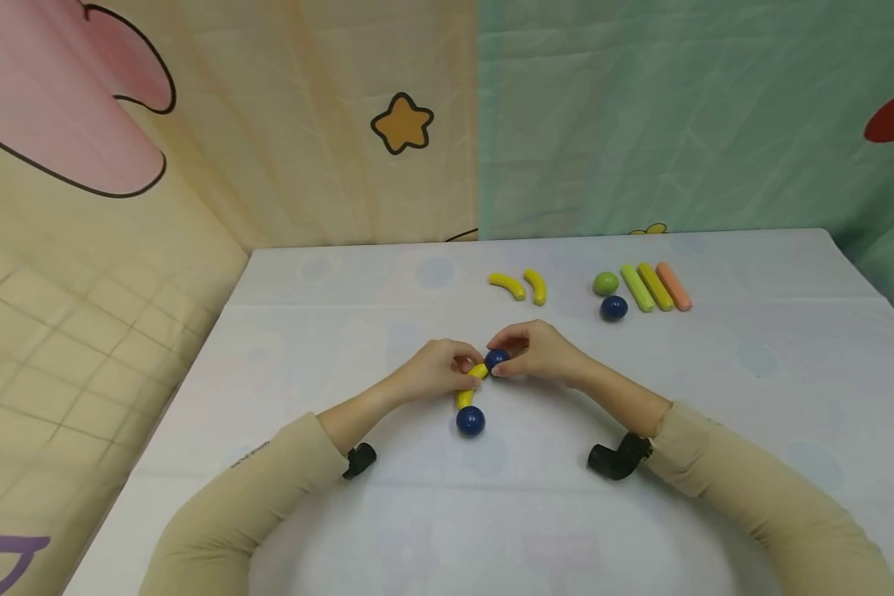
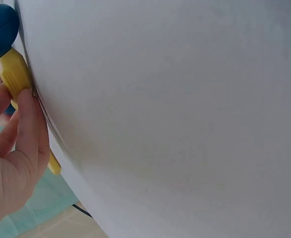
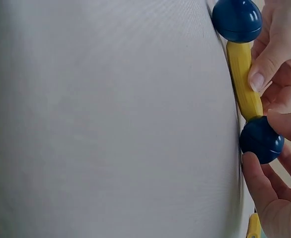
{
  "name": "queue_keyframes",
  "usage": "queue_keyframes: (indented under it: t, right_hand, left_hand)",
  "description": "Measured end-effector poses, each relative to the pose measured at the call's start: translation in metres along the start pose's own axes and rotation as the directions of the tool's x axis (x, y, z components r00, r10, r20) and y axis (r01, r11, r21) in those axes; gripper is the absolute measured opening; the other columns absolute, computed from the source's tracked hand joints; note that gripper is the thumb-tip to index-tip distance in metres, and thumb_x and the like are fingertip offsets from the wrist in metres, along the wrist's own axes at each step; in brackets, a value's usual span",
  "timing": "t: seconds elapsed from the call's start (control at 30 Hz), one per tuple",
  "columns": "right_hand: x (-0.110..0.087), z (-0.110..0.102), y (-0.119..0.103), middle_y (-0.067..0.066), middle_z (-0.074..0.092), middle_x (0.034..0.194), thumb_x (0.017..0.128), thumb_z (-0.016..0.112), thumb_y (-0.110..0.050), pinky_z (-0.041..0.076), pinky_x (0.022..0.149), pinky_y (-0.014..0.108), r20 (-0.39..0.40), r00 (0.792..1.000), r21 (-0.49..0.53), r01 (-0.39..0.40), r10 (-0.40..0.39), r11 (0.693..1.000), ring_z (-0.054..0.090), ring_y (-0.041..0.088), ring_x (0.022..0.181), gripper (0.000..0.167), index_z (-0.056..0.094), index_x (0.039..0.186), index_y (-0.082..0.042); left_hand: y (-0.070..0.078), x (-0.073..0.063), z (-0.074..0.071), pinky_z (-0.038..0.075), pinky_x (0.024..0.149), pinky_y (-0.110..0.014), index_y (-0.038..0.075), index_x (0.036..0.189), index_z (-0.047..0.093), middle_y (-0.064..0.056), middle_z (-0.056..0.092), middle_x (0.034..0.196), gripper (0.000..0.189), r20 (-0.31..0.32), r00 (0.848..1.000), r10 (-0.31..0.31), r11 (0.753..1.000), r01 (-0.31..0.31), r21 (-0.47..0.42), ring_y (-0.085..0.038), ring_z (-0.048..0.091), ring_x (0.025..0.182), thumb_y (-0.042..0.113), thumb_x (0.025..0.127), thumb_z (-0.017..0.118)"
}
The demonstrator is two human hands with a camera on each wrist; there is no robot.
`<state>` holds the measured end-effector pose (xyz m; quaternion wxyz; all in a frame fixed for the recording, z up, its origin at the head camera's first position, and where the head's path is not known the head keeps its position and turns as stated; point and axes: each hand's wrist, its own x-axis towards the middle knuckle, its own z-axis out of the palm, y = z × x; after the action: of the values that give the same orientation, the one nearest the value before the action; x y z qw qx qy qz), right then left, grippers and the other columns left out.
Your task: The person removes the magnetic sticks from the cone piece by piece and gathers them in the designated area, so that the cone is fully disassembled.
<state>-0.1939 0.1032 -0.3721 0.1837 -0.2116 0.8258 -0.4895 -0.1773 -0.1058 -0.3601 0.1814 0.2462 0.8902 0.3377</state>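
My left hand (image 1: 439,367) pinches a curved yellow rod (image 1: 465,399) between thumb and fingers, low over the white table. A shiny dark blue ball (image 1: 470,421) sits at the rod's near end. My right hand (image 1: 545,352) holds a second blue ball (image 1: 496,358) with thumb and fingertips against the far end. In the right wrist view that second ball (image 3: 262,141) meets the yellow rod (image 3: 241,69); the first ball (image 3: 238,21) is at the other end. The left wrist view shows the left fingers along the rod (image 2: 14,73), partly covering it.
Two curved yellow rods (image 1: 507,285) lie farther back on the white table (image 1: 328,298). To their right are a green ball (image 1: 606,283), another blue ball (image 1: 614,308), and straight green, yellow (image 1: 655,286) and orange sticks (image 1: 674,286). A printed curtain (image 1: 566,124) hangs behind the table.
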Motion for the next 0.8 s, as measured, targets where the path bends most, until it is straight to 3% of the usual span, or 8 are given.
queue_keyframes:
  t: [0.8]
  right_hand:
    - [-0.0083, -0.0012, -0.0011, 0.005, 0.066, 0.095, 0.077, 0.076, -0.011, 0.048, 0.077, 0.029, 0.005, 1.0, -0.027, 0.008, -0.008, 1.0, 0.058, 0.018, 0.087, 0.03, 0.067, 0.104, -0.001]
  left_hand:
    - [0.001, 0.0019, -0.0013, 0.042, 0.066, -0.02, 0.005, 0.107, 0.068, -0.001, 0.061, 0.082, 0.027, 0.041, 0.999, 0.011, 1.0, -0.011, 0.001, -0.012, 0.052, 0.077, 0.012, 0.082, 0.072]
